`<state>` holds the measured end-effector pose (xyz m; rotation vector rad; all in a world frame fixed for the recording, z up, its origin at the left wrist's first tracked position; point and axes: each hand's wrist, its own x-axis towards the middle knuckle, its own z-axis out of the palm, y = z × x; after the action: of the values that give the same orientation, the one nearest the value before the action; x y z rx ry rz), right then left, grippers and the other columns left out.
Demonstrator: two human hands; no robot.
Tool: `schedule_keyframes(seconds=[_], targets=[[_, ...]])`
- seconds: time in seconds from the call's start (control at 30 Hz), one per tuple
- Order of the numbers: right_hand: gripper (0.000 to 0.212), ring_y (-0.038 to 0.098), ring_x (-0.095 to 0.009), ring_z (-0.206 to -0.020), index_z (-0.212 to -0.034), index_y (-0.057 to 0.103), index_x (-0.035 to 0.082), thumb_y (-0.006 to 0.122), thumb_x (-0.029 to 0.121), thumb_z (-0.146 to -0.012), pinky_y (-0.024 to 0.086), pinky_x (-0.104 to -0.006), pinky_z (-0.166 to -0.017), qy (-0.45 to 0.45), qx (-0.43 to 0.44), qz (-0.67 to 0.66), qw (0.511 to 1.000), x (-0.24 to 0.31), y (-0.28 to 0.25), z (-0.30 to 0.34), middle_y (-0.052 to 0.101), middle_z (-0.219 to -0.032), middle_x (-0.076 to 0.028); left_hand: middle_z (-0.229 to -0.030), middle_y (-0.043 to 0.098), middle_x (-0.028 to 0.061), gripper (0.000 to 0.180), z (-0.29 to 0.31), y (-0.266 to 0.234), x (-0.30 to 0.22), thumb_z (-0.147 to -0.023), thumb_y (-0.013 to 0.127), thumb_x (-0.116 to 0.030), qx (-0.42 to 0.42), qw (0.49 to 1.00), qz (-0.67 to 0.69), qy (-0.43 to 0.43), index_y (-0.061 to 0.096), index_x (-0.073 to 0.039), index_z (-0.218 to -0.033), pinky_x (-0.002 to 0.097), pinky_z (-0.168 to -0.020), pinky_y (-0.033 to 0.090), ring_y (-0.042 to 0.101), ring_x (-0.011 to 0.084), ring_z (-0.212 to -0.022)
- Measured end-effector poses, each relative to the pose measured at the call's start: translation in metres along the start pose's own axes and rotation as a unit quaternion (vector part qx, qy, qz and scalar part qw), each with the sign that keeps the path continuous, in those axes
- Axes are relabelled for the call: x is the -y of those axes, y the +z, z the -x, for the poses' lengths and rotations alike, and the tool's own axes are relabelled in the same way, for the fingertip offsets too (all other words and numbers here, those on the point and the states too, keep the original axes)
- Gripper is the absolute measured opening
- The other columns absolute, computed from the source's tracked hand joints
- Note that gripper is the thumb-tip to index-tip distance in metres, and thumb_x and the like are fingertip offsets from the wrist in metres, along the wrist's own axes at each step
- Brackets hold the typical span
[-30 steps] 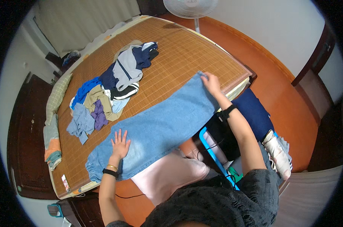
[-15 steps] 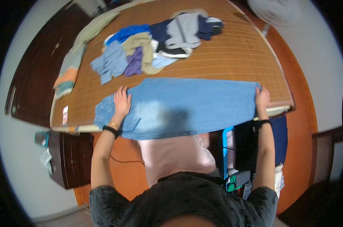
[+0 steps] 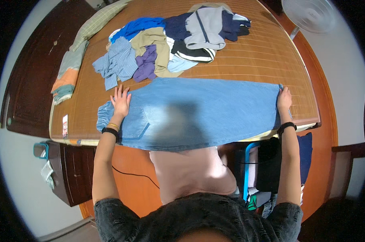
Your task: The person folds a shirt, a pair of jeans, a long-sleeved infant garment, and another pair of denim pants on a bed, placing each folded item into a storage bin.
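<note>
A pair of light blue denim pants (image 3: pixel 227 109), folded lengthwise, lies along the near edge of the bed, its lower side hanging a little over. The gathered elastic waist is at the left, next to a back pocket, and the leg ends at the right. My left hand (image 3: pixel 121 103) rests flat on the denim near the waist, fingers spread. At the hem corner, my right hand (image 3: pixel 285 99) has its fingers curled around the cloth edge; its fingertips are partly hidden.
A heap of crumpled clothes (image 3: pixel 146 48) covers the far middle of the mat-topped bed (image 3: pixel 267 52). Folded bedding (image 3: pixel 65 76) lies along the left side, near a small white-and-red card (image 3: pixel 65 126). A fan (image 3: pixel 307 15) stands far right; below are a dark cabinet (image 3: pixel 75 173) and an open blue-rimmed container (image 3: pixel 247 173).
My left hand has shifted slightly toward the waist, its fingers more spread. My right hand stays at the hem. The pants lie a bit flatter, and the whole view has shifted slightly.
</note>
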<state>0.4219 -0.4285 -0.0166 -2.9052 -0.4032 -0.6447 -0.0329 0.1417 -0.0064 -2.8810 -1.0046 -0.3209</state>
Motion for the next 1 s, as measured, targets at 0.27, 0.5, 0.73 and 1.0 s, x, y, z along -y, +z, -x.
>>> schedule_keyframes(seconds=[0.27,0.5,0.73,1.0], targets=[[0.038,0.058,-0.039,-0.094,-0.109,0.054,0.004,0.056,0.034,-0.087,0.047,-0.0468,-0.081,0.036,0.056,-0.156,0.986,-0.022,0.005,-0.005,0.060,-0.102,-0.024,-0.150,0.023,0.0074,0.043,-0.013,-0.004,-0.013,-0.098,0.035,-0.032,0.031,0.998,-0.056,0.001,0.035,-0.022,-0.139,0.0580,-0.108,0.009,0.016,0.0303,-0.139],[0.054,0.060,-0.036,-0.100,-0.115,0.054,0.008,0.058,0.051,-0.082,0.047,-0.0423,-0.084,0.090,0.242,-0.137,0.956,-0.005,-0.077,0.021,0.064,-0.104,-0.020,-0.151,0.017,0.0126,0.054,0.026,-0.044,-0.086,-0.090,0.048,-0.025,-0.007,0.997,0.043,0.062,0.031,-0.020,-0.141,0.0610,-0.107,0.009,0.011,0.0345,-0.140],[0.036,0.064,-0.032,-0.090,-0.090,0.066,0.004,0.069,0.037,-0.075,0.049,-0.0398,-0.076,0.139,0.231,-0.225,0.936,-0.080,-0.042,0.015,0.067,-0.092,-0.019,-0.150,0.021,0.0131,0.052,0.050,-0.038,-0.217,-0.093,0.042,-0.036,0.102,0.938,0.148,0.297,0.032,-0.019,-0.141,0.0582,-0.108,0.013,0.017,0.0353,-0.138],[0.053,0.064,-0.031,-0.091,-0.107,0.062,0.000,0.076,0.032,-0.067,0.050,-0.0381,-0.079,0.140,0.304,-0.210,0.919,-0.057,-0.074,0.008,0.066,-0.098,-0.019,-0.148,0.026,0.0105,0.049,0.063,-0.028,-0.231,-0.094,0.039,-0.037,0.047,0.948,0.135,0.284,0.036,-0.020,-0.140,0.0563,-0.108,0.016,0.021,0.0333,-0.137]])
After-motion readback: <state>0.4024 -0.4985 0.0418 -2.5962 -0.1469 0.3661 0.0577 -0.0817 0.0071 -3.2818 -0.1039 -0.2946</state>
